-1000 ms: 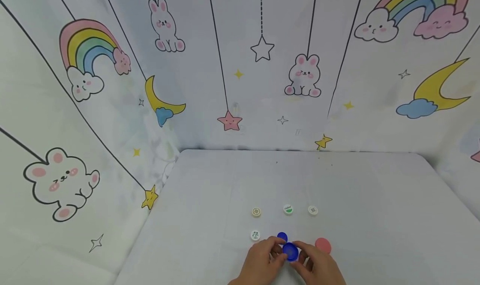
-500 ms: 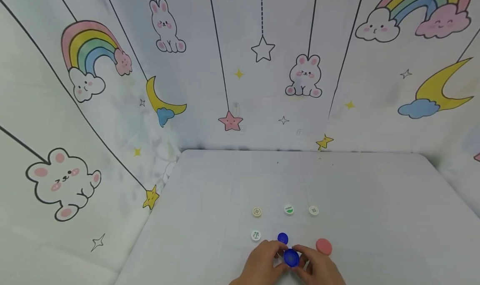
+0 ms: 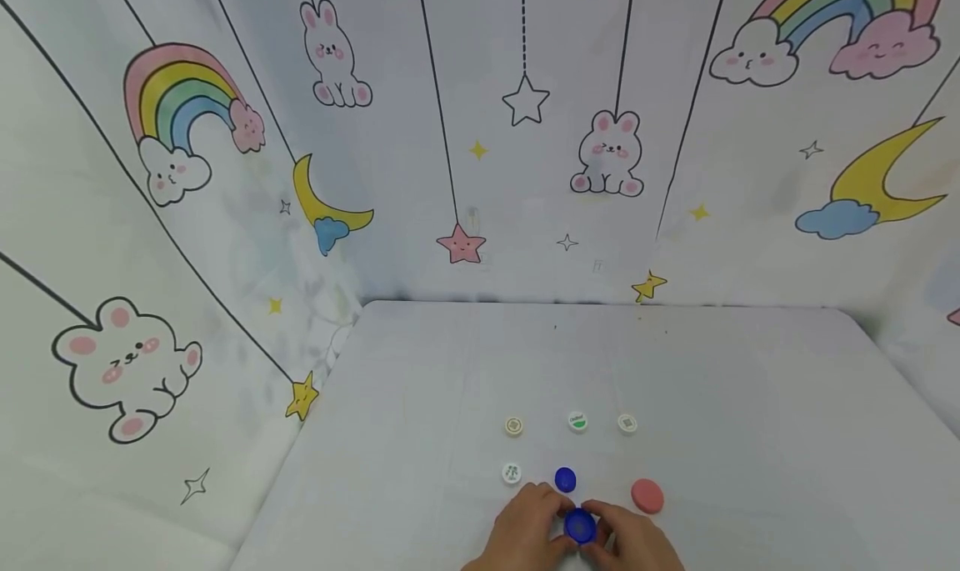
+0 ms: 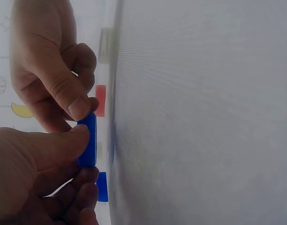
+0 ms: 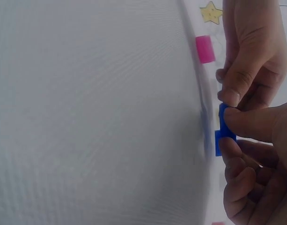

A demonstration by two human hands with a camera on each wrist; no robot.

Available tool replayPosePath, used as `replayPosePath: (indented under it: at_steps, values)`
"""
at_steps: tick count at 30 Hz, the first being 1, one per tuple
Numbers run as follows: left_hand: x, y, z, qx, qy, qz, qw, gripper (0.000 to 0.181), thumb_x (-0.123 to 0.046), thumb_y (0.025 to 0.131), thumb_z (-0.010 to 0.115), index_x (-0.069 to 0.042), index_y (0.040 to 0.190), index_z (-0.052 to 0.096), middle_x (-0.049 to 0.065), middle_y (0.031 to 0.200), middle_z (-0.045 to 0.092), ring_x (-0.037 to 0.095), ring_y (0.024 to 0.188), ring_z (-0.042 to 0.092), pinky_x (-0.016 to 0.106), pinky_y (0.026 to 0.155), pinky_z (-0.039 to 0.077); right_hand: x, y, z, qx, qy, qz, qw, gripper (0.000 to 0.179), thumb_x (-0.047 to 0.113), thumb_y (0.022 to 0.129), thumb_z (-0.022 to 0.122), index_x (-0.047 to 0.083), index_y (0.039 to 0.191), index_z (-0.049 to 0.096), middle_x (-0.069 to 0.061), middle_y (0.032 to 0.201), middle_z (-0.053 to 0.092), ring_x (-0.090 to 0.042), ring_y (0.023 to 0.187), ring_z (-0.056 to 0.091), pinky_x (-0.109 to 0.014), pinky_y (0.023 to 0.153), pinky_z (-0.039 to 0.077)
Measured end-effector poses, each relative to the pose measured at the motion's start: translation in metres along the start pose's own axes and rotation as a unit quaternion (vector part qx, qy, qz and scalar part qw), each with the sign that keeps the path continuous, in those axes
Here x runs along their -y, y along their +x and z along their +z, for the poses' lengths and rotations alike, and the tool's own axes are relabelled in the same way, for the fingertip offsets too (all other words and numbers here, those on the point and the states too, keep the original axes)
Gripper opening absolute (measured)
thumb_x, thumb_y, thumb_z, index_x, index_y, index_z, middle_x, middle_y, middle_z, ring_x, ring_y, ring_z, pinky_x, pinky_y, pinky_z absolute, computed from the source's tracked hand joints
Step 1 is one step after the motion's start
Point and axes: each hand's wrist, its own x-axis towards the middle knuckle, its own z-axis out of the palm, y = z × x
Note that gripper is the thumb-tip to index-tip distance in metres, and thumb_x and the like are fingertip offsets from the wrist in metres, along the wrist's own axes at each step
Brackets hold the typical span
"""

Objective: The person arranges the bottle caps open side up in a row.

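Head view: a round blue plastic cap (image 3: 580, 526) sits at the near edge of the white worktop (image 3: 750, 404), held between the left hand (image 3: 525, 529) and the right hand (image 3: 633, 542). Both hands pinch it at its rim from opposite sides, which keeps it steady and slightly clear of the surface, so far as can be judged. A smaller blue round cap (image 3: 565, 479) lies just beyond it. A pink round cap (image 3: 647, 496) lies to the right, a white cap with green marks (image 3: 512, 473) to the left. Three more pale caps form a far row, well apart from the hands.

Left wrist view: the blue cap (image 4: 87, 139) appears edge-on. The left thumb lies across its face with fingers curled under; the right hand's thumb tip (image 4: 79, 108) touches its upper rim.

Right wrist view: the same cap (image 5: 226, 123) is clamped between the right thumb and curled fingers (image 5: 237, 154), while the left hand's fingertip (image 5: 229, 97) presses its far rim. The pink cap (image 5: 205, 48) lies beyond.
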Motion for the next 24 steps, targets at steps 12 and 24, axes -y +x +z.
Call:
replayPosePath:
  at_steps: [12,24]
  values:
    - [0.0023,0.0005,-0.0005,-0.011,0.026,0.027,0.9992,0.032,-0.026,0.076,0.083,-0.020,0.105,0.070,-0.016,0.090,0.056,-0.004,0.082,0.045,0.016,0.073,0.041,0.0027,0.0023,0.0033,-0.003,-0.027,-0.009,0.9996,0.047,0.020,0.075,0.082,0.005,0.117,0.066,0.011,0.069,0.051,-0.003,0.056,0.043,-0.022,0.053,0.037]
    - [0.0009,0.0003,-0.0028,0.009,0.029,0.019,0.9994,0.032,-0.023,0.075,0.083,-0.019,0.104,0.070,-0.015,0.088,0.054,-0.003,0.079,0.043,0.016,0.070,0.040,0.0070,0.0050,0.0100,0.013,-0.041,0.023,0.9988,0.048,0.021,0.076,0.082,0.005,0.117,0.066,0.009,0.070,0.053,-0.008,0.062,0.047,-0.025,0.058,0.040]
